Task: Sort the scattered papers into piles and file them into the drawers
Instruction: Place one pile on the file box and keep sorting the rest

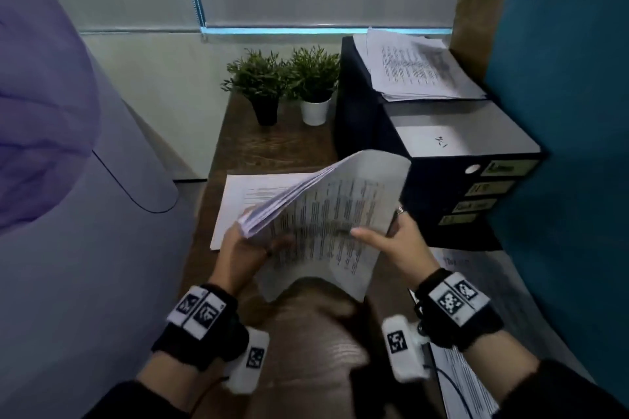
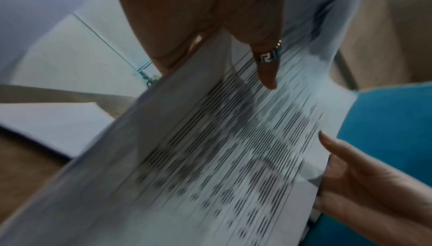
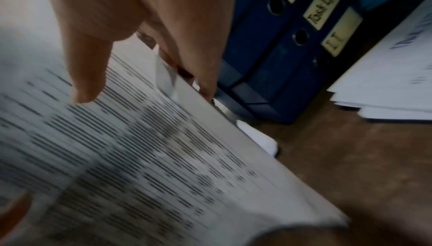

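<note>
I hold a stack of printed papers (image 1: 326, 214) above the wooden desk (image 1: 272, 150), its sheets fanned and bowed. My left hand (image 1: 250, 241) grips the stack's left edge, with the ringed thumb (image 2: 266, 65) on the printed face. My right hand (image 1: 376, 223) pinches the right edge, thumb (image 3: 88, 76) on top and the fingers (image 3: 198, 69) underneath. One loose sheet (image 1: 238, 201) lies flat on the desk below the stack. Blue labelled binders (image 3: 280, 46) are stacked on their sides just right of my right hand. No drawer is in view.
More papers (image 1: 418, 68) lie on top of the binder stack (image 1: 459, 180). Another pile of sheets (image 1: 466, 381) sits on the desk at the lower right. Two potted plants (image 1: 289, 85) stand at the back. A teal wall (image 1: 571, 112) closes the right side.
</note>
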The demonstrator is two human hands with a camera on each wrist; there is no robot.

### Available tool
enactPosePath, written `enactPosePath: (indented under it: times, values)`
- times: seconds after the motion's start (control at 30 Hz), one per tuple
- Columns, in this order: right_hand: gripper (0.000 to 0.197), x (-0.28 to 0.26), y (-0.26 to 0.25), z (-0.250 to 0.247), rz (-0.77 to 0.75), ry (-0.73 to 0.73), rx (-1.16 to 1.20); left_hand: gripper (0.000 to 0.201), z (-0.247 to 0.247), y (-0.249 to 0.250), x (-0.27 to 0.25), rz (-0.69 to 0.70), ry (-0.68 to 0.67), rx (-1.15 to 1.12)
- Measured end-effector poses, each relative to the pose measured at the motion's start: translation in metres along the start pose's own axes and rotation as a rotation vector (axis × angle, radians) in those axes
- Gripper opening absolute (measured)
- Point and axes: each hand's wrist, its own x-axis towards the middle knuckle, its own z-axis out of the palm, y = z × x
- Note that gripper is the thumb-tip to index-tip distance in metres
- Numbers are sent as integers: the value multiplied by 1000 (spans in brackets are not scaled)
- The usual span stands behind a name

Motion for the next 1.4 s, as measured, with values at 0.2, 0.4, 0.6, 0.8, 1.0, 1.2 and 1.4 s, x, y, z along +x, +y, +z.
enactPosePath:
  times: [0.2,0.4,0.6,0.8,1.0,1.2,1.4]
  values:
    - [25,0,13,4,-2,27,-6,30,15,-15,-9,-134,80,-78]
    - [58,10,14,3,100,-10,-147,29,15,-18,-1,-320,99,-39]
    - [86,20,-59,-13,-612,410,-770,20,-3,21,11,16,-9,449]
    - [8,43,-74,-21,-362,-175,-742,29,-22,13,11,78,-193,717]
    - [19,33,-28,-52,-106,86,-285,32,-59,-35,4,-205,106,198]
    - [14,5,12,-37,-69,269,-122,39,-29,-52,8,-345,195,-52]
    - [22,-18,73,-28,256,165,-161,26,-10,-79,-11,-445,70,-31]
